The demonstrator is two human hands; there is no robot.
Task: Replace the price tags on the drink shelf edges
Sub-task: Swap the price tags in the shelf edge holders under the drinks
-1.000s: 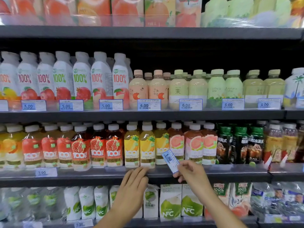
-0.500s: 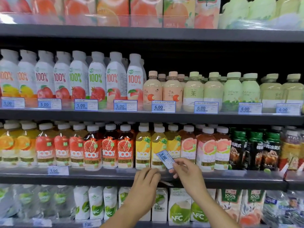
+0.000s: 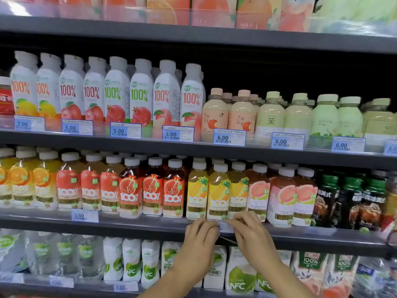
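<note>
Now | price tag (image 3: 224, 226) lowered to shelf edge (image 3: 150, 227) | right hand (image 3: 251, 233) pinches it | left hand (image 3: 199, 237) grip unclear

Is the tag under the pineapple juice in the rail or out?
Cannot tell: tag sits at the rail, left hand and right hand mostly covering it.

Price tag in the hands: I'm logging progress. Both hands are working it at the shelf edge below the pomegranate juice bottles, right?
Not quite. The head view shows the left hand and right hand working the price tag at the shelf edge below the yellow pineapple juice bottles. The pomegranate juice bottles stand further left.
</note>
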